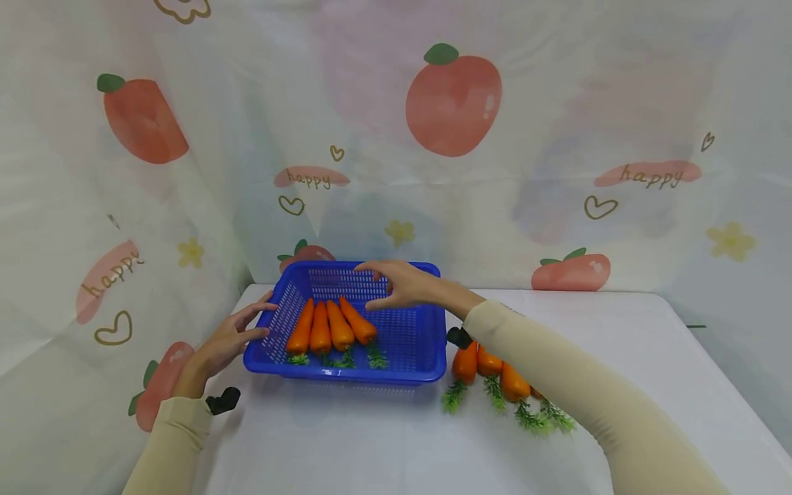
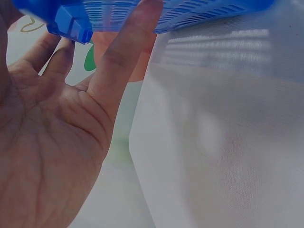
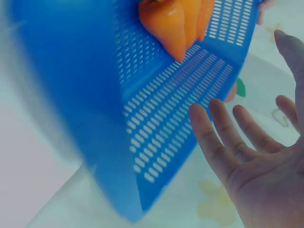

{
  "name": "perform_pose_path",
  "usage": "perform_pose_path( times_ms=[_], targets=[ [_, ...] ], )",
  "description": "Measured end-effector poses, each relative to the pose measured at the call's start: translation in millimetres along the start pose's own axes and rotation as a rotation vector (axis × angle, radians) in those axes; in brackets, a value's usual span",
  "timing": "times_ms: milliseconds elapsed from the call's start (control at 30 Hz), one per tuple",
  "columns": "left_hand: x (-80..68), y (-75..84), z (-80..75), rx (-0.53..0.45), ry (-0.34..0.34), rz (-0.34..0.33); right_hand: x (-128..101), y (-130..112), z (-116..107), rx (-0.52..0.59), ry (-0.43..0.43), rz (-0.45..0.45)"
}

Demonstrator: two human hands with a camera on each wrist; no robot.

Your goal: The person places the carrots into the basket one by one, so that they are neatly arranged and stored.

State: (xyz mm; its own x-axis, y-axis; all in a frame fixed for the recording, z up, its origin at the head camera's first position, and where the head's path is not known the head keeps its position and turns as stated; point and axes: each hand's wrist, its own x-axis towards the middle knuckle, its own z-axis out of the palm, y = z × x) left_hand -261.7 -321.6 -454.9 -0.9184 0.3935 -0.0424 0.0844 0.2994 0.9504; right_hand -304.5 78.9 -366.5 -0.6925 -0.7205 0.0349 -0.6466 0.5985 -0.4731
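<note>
Both grips lie open: left hand [image 1: 230, 339] touches the basket [image 1: 421, 344], right hand [image 1: 399, 284] hovers; a careless nudge could tip it.

Left hand [image 1: 224, 345] is out flat, fingers straight and spread, palm turned inward, wrist low with the sleeved forearm running back toward the body. Right hand [image 1: 396, 284] reaches further forward on a long, extended arm, fingers straight and loosely fanned, thumb apart, gripping nothing.
</note>
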Motion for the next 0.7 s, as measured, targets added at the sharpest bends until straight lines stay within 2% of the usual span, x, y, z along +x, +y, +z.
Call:
perform_pose_path(
  times_ms=[167, 267, 700],
  targets=[
    [1.3, -1.2, 0.3, -0.003, 0.0, -0.008, -26, 7, -14, 0.017, 0.073, -0.048],
    [2.2, -1.1, 0.5, 0.0, -0.001, -0.007, -46, 11, -22, 0.034, 0.085, -0.043],
    [-1.0, 3.0, 0.8, 0.01, -0.007, 0.011, -131, 38, -43, -0.018, 0.17, 0.053]
  ],
)
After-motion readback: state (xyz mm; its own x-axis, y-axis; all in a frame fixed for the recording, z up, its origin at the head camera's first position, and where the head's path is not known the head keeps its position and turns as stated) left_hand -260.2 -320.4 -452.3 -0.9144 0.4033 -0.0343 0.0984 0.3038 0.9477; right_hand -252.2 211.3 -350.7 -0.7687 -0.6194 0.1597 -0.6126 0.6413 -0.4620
